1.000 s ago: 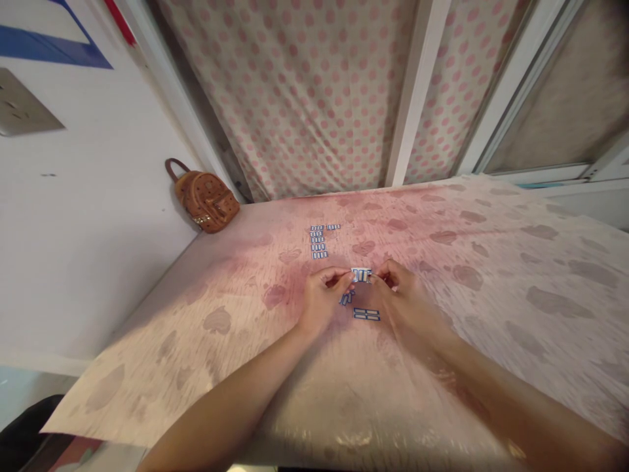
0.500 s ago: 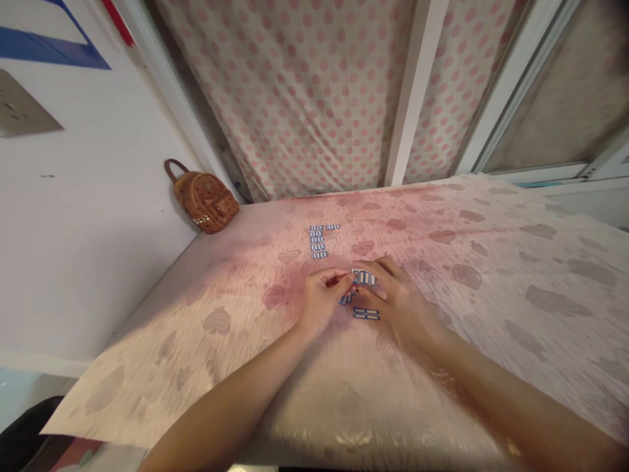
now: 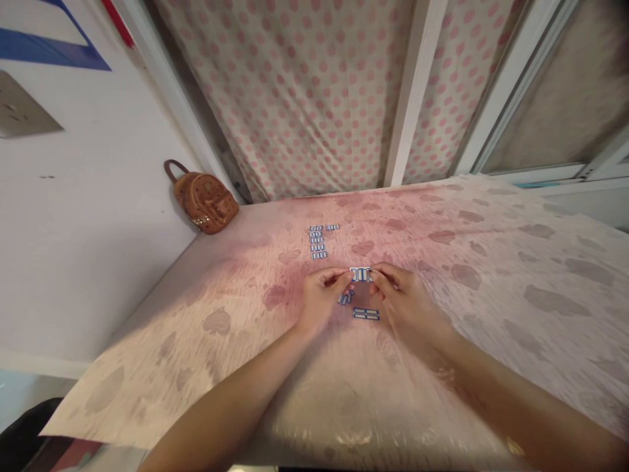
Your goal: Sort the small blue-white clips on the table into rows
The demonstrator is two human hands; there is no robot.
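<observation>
A small white strip of blue-bordered labels (image 3: 362, 274) is held up between my hands, just above the table. My left hand (image 3: 320, 298) pinches its left end between thumb and fingers. At the right end, my right hand (image 3: 409, 303) grips it the same way. Under it, near my left fingertips, lie a few slanted blue-edged pieces (image 3: 344, 299). Closer to me, a flat group of blue-bordered pieces (image 3: 366, 314) rests on the tablecloth. Whatever is printed on the labels is too small to read.
Beyond my hands, several rows of similar blue-bordered pieces (image 3: 318, 240) form a column, with a short row (image 3: 333, 227) at its upper right. A brown mini backpack (image 3: 209, 203) leans against the wall at the back left. The patterned tablecloth (image 3: 491, 314) reaches back to a dotted curtain (image 3: 314, 98).
My right hand has shifted its fingers to the strip's right end, thumb and fingers now pinched together there. The strip has levelled slightly. My left hand has barely moved.
</observation>
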